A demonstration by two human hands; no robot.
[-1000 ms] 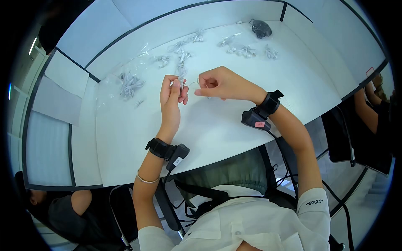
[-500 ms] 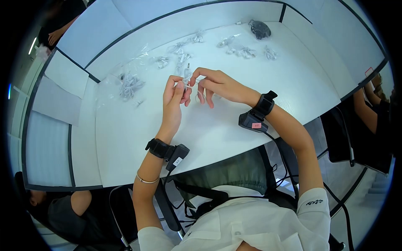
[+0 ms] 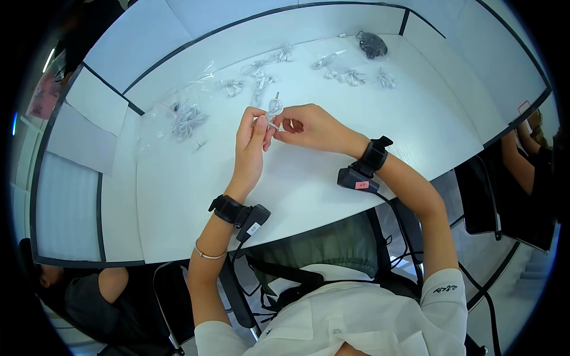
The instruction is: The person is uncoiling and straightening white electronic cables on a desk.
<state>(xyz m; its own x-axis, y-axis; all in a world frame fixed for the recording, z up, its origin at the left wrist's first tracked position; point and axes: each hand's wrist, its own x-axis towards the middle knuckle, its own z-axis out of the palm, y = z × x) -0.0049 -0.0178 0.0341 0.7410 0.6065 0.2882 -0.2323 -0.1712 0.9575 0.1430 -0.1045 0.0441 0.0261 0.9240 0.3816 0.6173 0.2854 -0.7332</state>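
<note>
Cable bundle (image 3: 274, 108) stands above the table (image 3: 320, 178), metal plug toward twelve o'clock. Left hand (image 3: 252, 133) pinches its lower end in its fingers; right hand (image 3: 312, 127) has bent fingers at its four o'clock side, grip partly hidden, cannot tell. From bundle: pink label (image 3: 361, 185), four o'clock, and white label (image 3: 253, 229), six o'clock, unreadable. Dark object (image 3: 372, 45), two o'clock, indistinct.

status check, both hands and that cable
Left hand pinching the white cable, plug end up; right hand at its lower part; nothing seen between hands and cable; more cable bundles beyond on the table.
</note>
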